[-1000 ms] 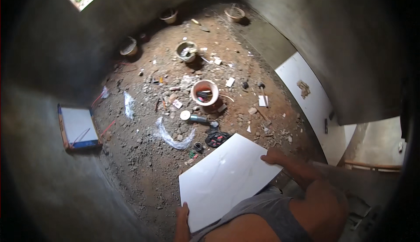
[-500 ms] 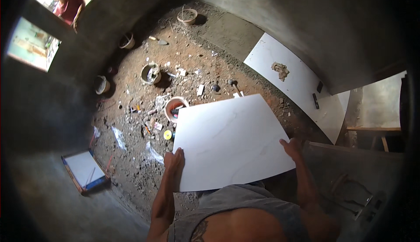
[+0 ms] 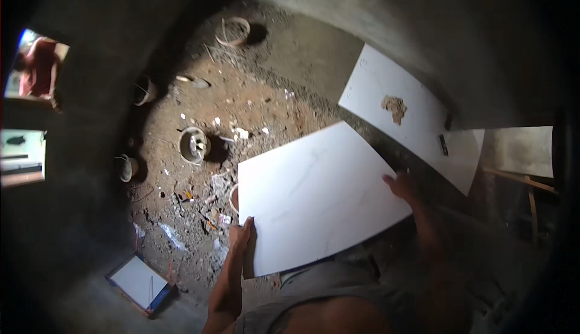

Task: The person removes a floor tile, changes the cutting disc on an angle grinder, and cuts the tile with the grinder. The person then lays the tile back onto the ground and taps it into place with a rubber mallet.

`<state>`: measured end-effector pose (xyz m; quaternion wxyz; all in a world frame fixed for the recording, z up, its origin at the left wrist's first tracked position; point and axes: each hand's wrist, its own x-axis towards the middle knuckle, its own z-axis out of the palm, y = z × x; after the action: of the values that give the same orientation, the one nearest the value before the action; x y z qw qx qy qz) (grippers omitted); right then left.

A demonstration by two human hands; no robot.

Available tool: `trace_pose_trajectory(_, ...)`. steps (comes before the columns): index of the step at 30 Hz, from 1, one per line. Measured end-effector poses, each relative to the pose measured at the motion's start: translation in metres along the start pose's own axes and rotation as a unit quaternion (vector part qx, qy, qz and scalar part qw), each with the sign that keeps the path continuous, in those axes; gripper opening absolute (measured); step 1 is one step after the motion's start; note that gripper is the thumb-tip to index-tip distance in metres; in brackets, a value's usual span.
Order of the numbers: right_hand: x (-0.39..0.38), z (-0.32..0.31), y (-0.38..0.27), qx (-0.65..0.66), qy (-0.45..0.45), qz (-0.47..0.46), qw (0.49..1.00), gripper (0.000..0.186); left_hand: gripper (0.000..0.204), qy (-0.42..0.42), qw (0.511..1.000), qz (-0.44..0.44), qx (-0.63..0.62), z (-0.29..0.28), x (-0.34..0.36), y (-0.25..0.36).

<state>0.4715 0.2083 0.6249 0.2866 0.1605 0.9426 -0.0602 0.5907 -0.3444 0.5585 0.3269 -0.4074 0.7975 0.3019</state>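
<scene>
A large white marbled tile (image 3: 320, 201) is held in front of my body, gripped at its two side edges. My left hand (image 3: 241, 235) clasps the left edge near the lower corner, thumb on the top face. On the opposite edge my right hand (image 3: 402, 186) has its thumb over the face, its other fingers hidden beneath. White tiles (image 3: 411, 104) lie on the floor along the right wall, with a brown clump of mortar (image 3: 394, 109) and a small dark block (image 3: 444, 145) on them. Smooth grey mortar (image 3: 320, 47) stretches beyond their far end.
Rubble and earth cover the floor. Several buckets (image 3: 194, 145) stand on the left and far sides; another bucket (image 3: 234, 198) is partly behind the held tile. A trowel (image 3: 198, 83) lies farther off. A tile box (image 3: 139, 282) sits lower left. Someone in red (image 3: 41, 68) is outside a window opening.
My view has turned, shifting the windows downward. The held tile has tilted and moved toward the laid tiles, covering more of the nearby bucket and the hammer. Both hands keep their grip.
</scene>
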Motion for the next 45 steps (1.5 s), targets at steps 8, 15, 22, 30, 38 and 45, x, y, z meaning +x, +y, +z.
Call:
trace_pose_trajectory(8, 0.144, -0.077, -0.133, -0.097, -0.179, -0.003, 0.979, 0.081, 0.054, -0.311, 0.829, -0.242, -0.397, -0.065, 0.035, 0.048)
trace_pose_trajectory(15, 0.252, -0.105, -0.197, -0.095, -0.181, -0.056, 0.977, 0.083, 0.059, -0.313, 0.770, -0.243, -0.500, -0.086, 0.035, 0.112)
trace_pose_trajectory(22, 0.355, -0.106, -0.268, -0.132, -0.217, -0.070, 0.965, 0.074, 0.057, -0.204, 0.777, -0.251, -0.540, -0.101, 0.022, 0.175)
trace_pose_trajectory(30, 0.481, -0.034, -0.323, -0.249, -0.114, -0.280, 0.920, 0.075, 0.056, -0.086, 0.793, -0.296, -0.525, -0.136, 0.055, 0.304)
trace_pose_trajectory(38, 0.586, 0.056, -0.371, -0.106, -0.343, -0.157, 0.920, 0.074, 0.051, 0.032, 0.792, -0.441, -0.421, -0.149, 0.113, 0.414)
trace_pose_trajectory(45, 0.612, 0.118, -0.393, -0.048, -0.382, -0.180, 0.905, 0.072, 0.044, 0.116, 0.828, -0.397, -0.379, -0.160, 0.155, 0.459)
